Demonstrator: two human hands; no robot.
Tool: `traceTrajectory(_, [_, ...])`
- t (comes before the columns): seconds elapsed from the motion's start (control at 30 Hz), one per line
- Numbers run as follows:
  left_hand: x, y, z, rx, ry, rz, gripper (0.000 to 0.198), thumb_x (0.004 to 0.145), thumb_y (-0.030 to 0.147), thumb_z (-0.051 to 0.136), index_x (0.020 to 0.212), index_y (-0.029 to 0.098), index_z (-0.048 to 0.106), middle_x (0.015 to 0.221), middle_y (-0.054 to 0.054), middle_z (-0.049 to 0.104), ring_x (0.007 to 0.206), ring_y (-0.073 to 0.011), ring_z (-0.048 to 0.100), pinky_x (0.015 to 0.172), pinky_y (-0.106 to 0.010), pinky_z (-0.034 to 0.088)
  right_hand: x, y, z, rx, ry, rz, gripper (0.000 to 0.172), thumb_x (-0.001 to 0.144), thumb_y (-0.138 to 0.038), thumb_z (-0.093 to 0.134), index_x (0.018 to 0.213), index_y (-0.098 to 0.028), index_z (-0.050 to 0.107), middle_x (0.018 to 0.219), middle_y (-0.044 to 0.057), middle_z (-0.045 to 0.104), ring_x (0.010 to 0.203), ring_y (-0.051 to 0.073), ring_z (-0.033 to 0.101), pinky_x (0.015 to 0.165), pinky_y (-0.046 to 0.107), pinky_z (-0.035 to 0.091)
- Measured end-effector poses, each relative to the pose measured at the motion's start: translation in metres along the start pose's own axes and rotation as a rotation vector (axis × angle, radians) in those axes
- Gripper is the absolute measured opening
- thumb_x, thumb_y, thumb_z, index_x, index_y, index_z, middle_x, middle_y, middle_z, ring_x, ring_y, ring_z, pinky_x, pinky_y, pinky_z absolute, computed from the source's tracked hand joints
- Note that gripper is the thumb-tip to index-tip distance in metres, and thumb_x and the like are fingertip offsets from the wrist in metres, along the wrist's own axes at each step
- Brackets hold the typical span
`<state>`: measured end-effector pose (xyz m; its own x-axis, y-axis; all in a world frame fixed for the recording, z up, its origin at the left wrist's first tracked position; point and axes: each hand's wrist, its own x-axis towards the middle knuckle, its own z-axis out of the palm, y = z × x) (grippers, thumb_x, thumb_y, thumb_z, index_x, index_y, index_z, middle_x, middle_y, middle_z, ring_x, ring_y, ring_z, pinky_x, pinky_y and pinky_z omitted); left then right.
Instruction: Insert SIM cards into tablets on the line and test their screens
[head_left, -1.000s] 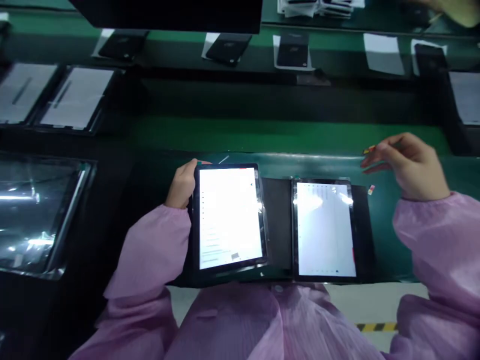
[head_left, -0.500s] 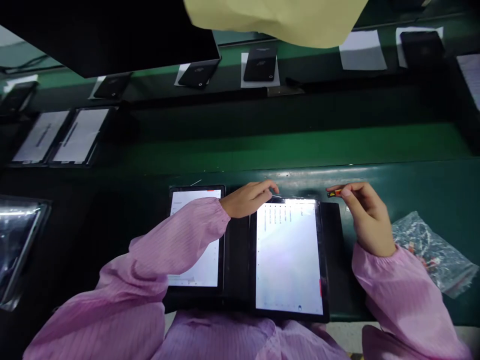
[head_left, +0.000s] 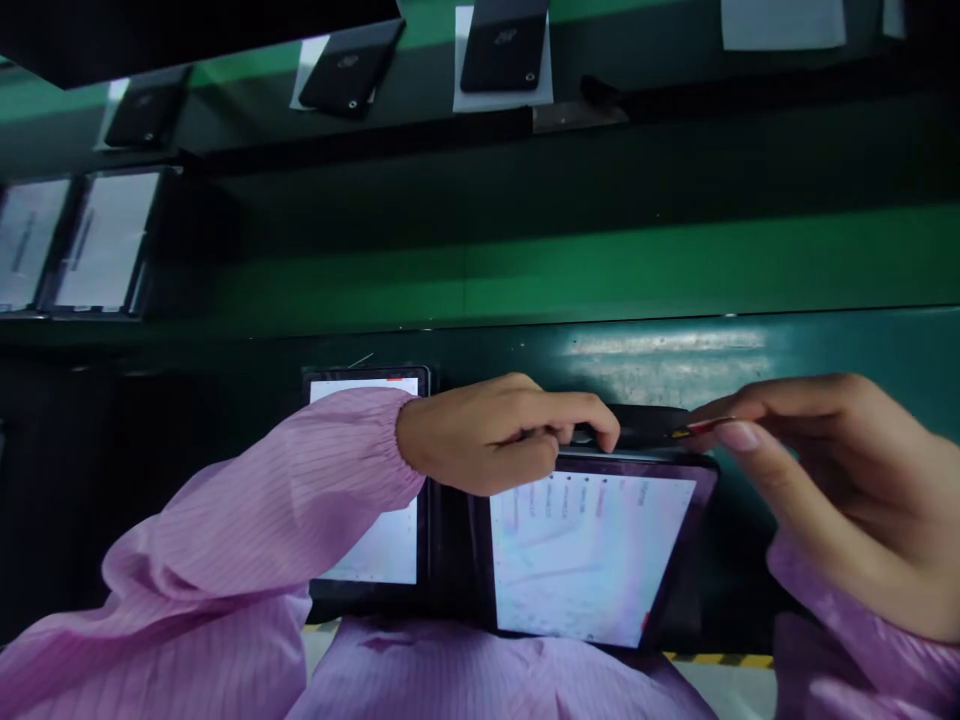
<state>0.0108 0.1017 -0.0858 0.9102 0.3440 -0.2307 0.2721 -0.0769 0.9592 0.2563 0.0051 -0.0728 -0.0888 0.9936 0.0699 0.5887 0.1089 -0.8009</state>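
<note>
A tablet [head_left: 585,560] with a lit white screen tilts up in front of me, its far edge raised. My left hand [head_left: 510,430] is closed on that edge, its fingers curled over it near the corner. Between the thumb and fingers of my right hand [head_left: 832,480] is a small thin red-and-yellow card [head_left: 697,428], held just above the far edge, towards its right end. Whether the card touches the tablet I cannot tell. A second lit tablet [head_left: 375,545] lies to the left, partly covered by my left sleeve.
Dark tablets lie on white papers along the back shelf, among them one tablet [head_left: 504,50] near the middle. Two framed white sheets [head_left: 105,240] stand at the left. A green bench strip [head_left: 570,270] runs across behind the tablets.
The tablet's far edge has come up from lying flat. My left hand has moved right along it, and my right hand has brought the card in from the right. The view has shifted closer.
</note>
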Motion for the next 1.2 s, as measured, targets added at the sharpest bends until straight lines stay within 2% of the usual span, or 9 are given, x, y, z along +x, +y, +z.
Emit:
traceTrajectory(0.13, [0.006,0.008,-0.001,0.036,-0.114,-0.003,0.030,0.075,0.013,0.049,0.103,0.022,0.059,0.048,0.009,0.038,0.038,-0.0097,0.032,0.041,-0.025,0.025,0.011,-0.006,0.000,-0.071,-0.116,-0.105,0.006,0.092,-0.032,0.056,0.098,-0.032,0.054,0.077,-0.003,0.069,0.061,0.014,0.067,0.049,0.025,0.050])
traceTrajectory(0.23, [0.016,0.009,0.002,0.031,-0.117,0.001,0.015,0.073,0.018,0.057,0.086,0.024,0.053,0.046,0.011,0.033,0.039,-0.0088,0.028,0.040,-0.025,0.021,0.015,-0.009,-0.004,-0.087,-0.180,-0.069,0.003,0.094,-0.035,0.054,0.096,-0.033,0.054,0.074,-0.004,0.068,0.060,0.012,0.066,0.048,0.021,0.049])
traceTrajectory(0.33, [0.026,0.006,0.007,0.008,-0.107,0.052,0.018,0.075,0.020,0.058,0.073,0.022,0.040,0.050,0.010,0.030,0.044,-0.0077,0.026,0.043,-0.025,0.021,0.015,-0.012,-0.008,-0.110,-0.217,-0.058,0.004,0.094,-0.036,0.054,0.095,-0.032,0.054,0.074,-0.004,0.068,0.059,0.012,0.065,0.048,0.019,0.049])
traceTrajectory(0.43, [0.028,0.002,0.008,-0.016,-0.034,0.133,0.028,0.078,0.014,0.052,0.064,0.021,0.029,0.054,0.008,0.026,0.049,-0.0068,0.025,0.048,-0.025,0.023,0.019,-0.014,-0.009,-0.085,-0.288,-0.099,0.004,0.095,-0.035,0.053,0.094,-0.030,0.053,0.073,-0.004,0.068,0.058,0.012,0.066,0.042,0.019,0.045])
traceTrajectory(0.53, [0.020,0.003,0.010,-0.075,0.078,0.092,0.028,0.079,0.013,0.053,0.063,0.021,0.032,0.054,0.008,0.029,0.049,-0.0059,0.028,0.047,-0.024,0.024,0.028,-0.018,-0.002,-0.015,-0.391,-0.116,0.006,0.096,-0.032,0.052,0.094,-0.027,0.054,0.073,-0.003,0.068,0.055,0.011,0.064,0.042,0.019,0.044])
traceTrajectory(0.7, [-0.003,0.005,0.025,-0.256,0.473,-0.082,0.020,0.077,0.020,0.059,0.066,0.019,0.043,0.055,0.007,0.041,0.046,-0.0048,0.036,0.042,-0.020,0.026,0.049,-0.027,0.018,0.096,-0.568,-0.132,0.011,0.096,-0.031,0.050,0.091,-0.022,0.054,0.058,-0.004,0.059,0.045,0.009,0.052,0.040,0.020,0.038])
traceTrajectory(0.8, [-0.007,0.004,0.036,-0.329,0.614,-0.134,0.018,0.069,0.018,0.061,0.063,0.019,0.045,0.052,0.007,0.041,0.044,-0.0044,0.036,0.040,-0.018,0.024,0.059,-0.032,0.025,0.072,-0.654,-0.163,0.012,0.095,-0.028,0.050,0.087,-0.020,0.055,0.052,-0.006,0.052,0.041,0.007,0.045,0.040,0.021,0.032])
traceTrajectory(1.0, [-0.010,0.003,0.040,-0.422,0.698,-0.162,0.019,0.062,0.016,0.061,0.056,0.017,0.043,0.050,0.007,0.039,0.046,-0.0036,0.034,0.041,-0.017,0.023,0.062,-0.038,0.026,0.008,-0.743,-0.204,0.015,0.095,-0.028,0.048,0.086,-0.019,0.057,0.051,-0.006,0.048,0.041,0.007,0.039,0.041,0.023,0.025])
traceTrajectory(1.2, [-0.016,0.006,0.039,-0.425,0.676,-0.147,0.019,0.063,0.016,0.060,0.055,0.017,0.042,0.052,0.007,0.040,0.048,-0.0036,0.035,0.042,-0.017,0.024,0.062,-0.043,0.029,-0.007,-0.772,-0.279,0.018,0.094,-0.022,0.047,0.076,-0.020,0.049,0.051,-0.008,0.038,0.040,0.005,0.031,0.041,0.023,0.021])
